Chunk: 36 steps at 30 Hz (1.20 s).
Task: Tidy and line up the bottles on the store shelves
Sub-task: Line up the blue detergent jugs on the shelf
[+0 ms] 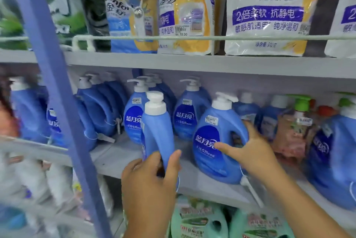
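On the middle shelf [119,157], our left hand [152,178] clamps fingers and thumb round the narrow blue bottle [157,131], seen edge-on. Just right of it, our right hand [250,153] grips the labelled blue bottle [213,141] by its handle, thumb across the label.

Two pump bottles stand at the middle shelf [119,153] front edge: side-on bottle [157,131] left, label-forward bottle [215,141] right; more bottles [189,110] behind them.
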Available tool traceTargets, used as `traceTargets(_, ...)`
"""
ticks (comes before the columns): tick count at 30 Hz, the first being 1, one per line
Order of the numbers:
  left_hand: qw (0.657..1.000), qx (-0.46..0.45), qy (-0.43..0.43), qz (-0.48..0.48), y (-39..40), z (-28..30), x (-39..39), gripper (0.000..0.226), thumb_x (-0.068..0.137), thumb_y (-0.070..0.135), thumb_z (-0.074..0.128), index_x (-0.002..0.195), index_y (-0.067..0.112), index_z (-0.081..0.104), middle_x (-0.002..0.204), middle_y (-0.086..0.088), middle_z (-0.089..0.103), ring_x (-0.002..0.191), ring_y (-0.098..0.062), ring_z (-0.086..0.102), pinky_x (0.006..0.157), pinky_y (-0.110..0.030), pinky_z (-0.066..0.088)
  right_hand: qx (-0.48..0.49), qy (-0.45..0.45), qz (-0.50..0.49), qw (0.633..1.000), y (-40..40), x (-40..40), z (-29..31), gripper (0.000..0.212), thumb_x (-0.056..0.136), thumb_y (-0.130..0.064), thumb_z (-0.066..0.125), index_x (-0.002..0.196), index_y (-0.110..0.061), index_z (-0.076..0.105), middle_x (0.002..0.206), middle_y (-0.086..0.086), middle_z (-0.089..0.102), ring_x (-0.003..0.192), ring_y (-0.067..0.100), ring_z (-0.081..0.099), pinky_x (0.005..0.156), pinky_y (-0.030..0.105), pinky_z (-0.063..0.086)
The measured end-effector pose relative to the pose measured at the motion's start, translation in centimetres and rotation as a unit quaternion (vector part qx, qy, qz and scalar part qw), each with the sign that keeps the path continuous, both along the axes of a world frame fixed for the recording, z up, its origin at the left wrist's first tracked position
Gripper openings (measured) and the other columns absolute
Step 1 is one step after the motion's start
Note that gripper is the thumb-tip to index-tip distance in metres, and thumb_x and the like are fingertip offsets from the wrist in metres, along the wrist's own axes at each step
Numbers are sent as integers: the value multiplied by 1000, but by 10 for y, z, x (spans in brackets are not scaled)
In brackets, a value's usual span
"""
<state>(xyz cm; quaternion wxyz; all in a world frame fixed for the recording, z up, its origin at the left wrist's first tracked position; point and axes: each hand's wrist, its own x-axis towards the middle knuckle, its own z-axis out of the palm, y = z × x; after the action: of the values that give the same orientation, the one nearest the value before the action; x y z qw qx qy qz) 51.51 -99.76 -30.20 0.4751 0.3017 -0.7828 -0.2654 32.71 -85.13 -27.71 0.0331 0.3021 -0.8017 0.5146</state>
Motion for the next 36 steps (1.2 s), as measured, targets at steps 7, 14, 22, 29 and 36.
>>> traceTargets(7,991,-112,-75,10,-32,-16,-19,42,94,58,46,94,21,65,64,11,59,63,-17,52,95,-45,50,18,-31,39,999,-70,-36,-5,67,58,-52,93,111,-32,56,104,-15,73,93,6,72,83,38,61)
traceTargets(14,992,-23,104,-73,-85,-10,1,64,85,38,79,138,27,45,137,8,46,132,-10,41,106,-26,37,25,50,-19,998,-103,-33,-27,129,61,-34,96,158,-32,13,143,-9,34,130,13,45,107,34,44)
traceTargets(22,995,-7,-13,-95,-130,16,-34,114,65,51,87,152,40,15,142,1,40,131,-24,44,102,-47,47,-55,15,-12,998,-114,-35,-40,126,56,-29,99,154,-34,19,148,-2,42,130,17,54,103,47,53)
traceTargets(29,998,-66,-8,18,-148,2,-37,113,63,63,82,153,23,26,134,-15,46,119,-35,47,92,-53,50,-59,8,-13,998,-115,-38,-45,125,52,-42,95,152,-29,21,145,3,45,124,16,57,100,42,56)
traceTargets(36,998,-56,23,8,-159,-7,-52,115,65,53,88,154,19,24,140,-18,40,124,-37,41,92,-54,49,-52,-4,1,999,-111,-40,-44,114,66,-26,96,151,-32,21,143,-2,45,125,12,56,97,36,57)
